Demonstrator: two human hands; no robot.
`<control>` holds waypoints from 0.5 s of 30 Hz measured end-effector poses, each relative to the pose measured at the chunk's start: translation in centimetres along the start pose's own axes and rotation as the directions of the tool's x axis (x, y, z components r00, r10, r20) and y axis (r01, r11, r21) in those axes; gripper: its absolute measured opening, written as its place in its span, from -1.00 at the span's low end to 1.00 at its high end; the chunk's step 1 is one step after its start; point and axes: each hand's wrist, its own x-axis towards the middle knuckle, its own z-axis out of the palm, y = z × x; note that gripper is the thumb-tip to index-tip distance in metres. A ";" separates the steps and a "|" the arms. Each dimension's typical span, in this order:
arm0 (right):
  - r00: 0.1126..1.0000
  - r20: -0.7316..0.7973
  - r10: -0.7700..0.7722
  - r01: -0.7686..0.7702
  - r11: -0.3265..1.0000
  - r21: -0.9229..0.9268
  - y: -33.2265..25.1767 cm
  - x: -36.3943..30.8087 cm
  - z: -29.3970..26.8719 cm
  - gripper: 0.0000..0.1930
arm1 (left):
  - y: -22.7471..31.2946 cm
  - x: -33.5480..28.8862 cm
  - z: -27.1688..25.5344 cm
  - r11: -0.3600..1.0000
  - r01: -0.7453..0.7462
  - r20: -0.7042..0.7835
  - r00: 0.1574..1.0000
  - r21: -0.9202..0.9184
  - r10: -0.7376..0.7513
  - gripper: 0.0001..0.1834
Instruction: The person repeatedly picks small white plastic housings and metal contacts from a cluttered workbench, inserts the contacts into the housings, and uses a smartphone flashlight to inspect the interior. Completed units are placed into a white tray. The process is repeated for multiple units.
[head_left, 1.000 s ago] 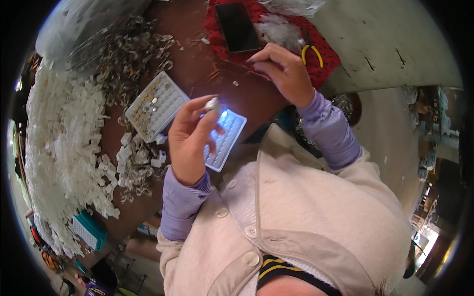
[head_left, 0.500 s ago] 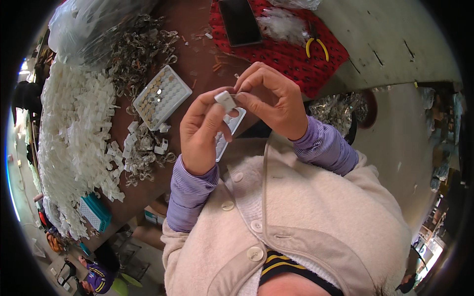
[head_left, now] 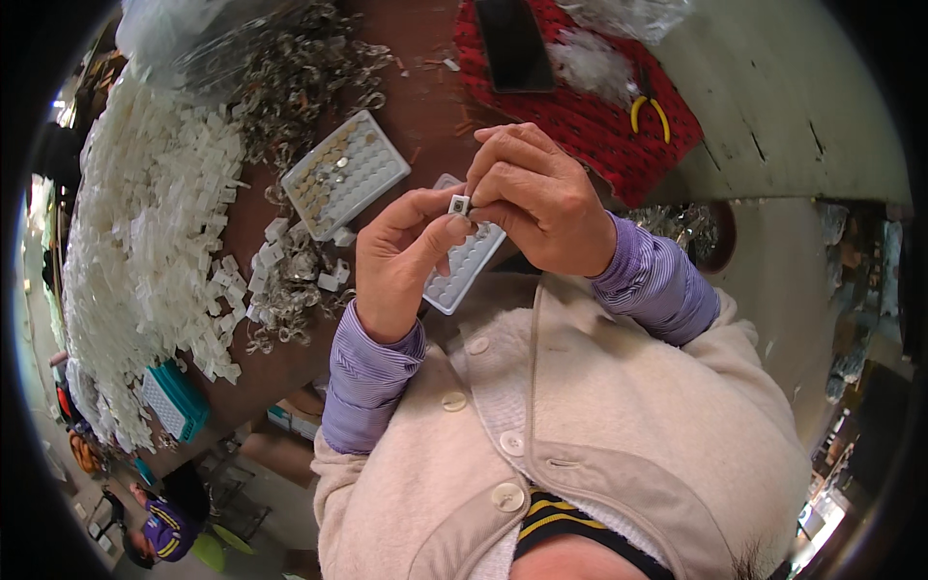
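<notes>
The left hand (head_left: 391, 266) grips a small white plastic housing (head_left: 459, 204) between thumb and index finger. The housing sits above the desk (head_left: 425, 108), in front of the person's chest, with a dark rectangular detail on its visible end face. The right hand (head_left: 551, 198) meets it from the right; its fingers are bent together, with thumb and index fingertips at the housing's right side. Whether these fingers pinch a separate part cannot be told, as the contact area is hidden.

Directly below the hands in the view is a white pocketed tray (head_left: 466, 277), partly covered by them. To its upper left, a second tray, the disc tray (head_left: 377, 169), lies at an angle. Round tan and silver discs (head_left: 333, 159) occupy pockets toward its left side.

Left of the disc tray, a large heap of white plastic pieces (head_left: 145, 242) extends along the desk. Tangled translucent strips (head_left: 309, 68) lie above the disc tray, beside a clear plastic bag (head_left: 188, 39). A teal-and-white tray stack (head_left: 176, 401) stands at the heap's lower end.

Upper right, a red patterned cloth (head_left: 604, 130) carries a dark-screened phone (head_left: 515, 45), clear plastic scraps (head_left: 592, 70) and yellow-handled pliers (head_left: 650, 116).
</notes>
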 end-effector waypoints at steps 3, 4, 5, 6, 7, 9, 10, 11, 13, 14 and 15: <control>0.998 0.061 0.001 -0.009 0.992 0.130 1.2 2.2 2.1 -0.83 | -0.1 -0.5 -2.2 0.977 -0.025 -0.058 0.998 -0.214 0.012 -0.67; 0.987 0.158 0.016 -0.038 0.990 0.139 2.4 3.2 2.2 -0.83 | -0.3 -0.7 -2.5 0.958 -0.052 -0.119 0.993 -0.280 0.019 -0.65; 0.984 0.151 0.090 -0.121 0.971 0.208 4.0 4.6 3.7 -0.84 | -0.3 -0.9 -3.0 0.896 -0.080 -0.146 0.989 -0.436 0.018 -0.62; 0.991 0.103 0.086 -0.094 0.993 0.073 5.7 5.9 4.8 -0.84 | -0.3 -1.0 -3.5 0.814 -0.093 -0.179 0.984 -0.573 -0.013 -0.60; 0.996 0.066 0.061 -0.058 0.997 -0.056 7.4 7.1 5.9 -0.84 | -0.3 -1.2 -4.0 0.711 -0.109 -0.203 0.978 -0.695 -0.048 -0.58; 0.991 0.135 -0.018 0.057 0.954 -0.294 10.9 9.3 8.3 -0.81 | -0.2 -1.4 -4.9 0.632 -0.075 -0.167 0.982 -0.771 -0.088 -0.56; 0.980 0.196 0.016 0.069 0.904 -0.422 12.2 9.9 9.1 -0.79 | -0.1 -1.7 -5.5 0.597 -0.042 -0.133 0.985 -0.801 -0.108 -0.57; 0.977 0.207 -0.050 0.131 0.907 -0.401 13.2 10.3 9.4 -0.79 | 0.0 -1.9 -6.0 0.563 -0.017 -0.098 0.988 -0.826 -0.115 -0.58; 0.951 0.305 0.044 0.095 0.901 -0.424 14.0 10.5 9.2 -0.80 | -0.1 -1.9 -6.6 0.572 0.010 -0.079 0.988 -0.820 -0.131 -0.56; 0.967 0.254 0.031 0.067 0.927 -0.368 13.9 10.1 8.3 -0.81 | -0.2 -2.0 -6.7 0.576 0.022 -0.068 0.989 -0.817 -0.135 -0.55; 0.968 0.237 0.089 -0.005 0.943 -0.332 13.5 9.4 6.6 -0.82 | -0.3 -1.9 -6.7 0.585 0.045 -0.058 0.986 -0.810 -0.155 -0.54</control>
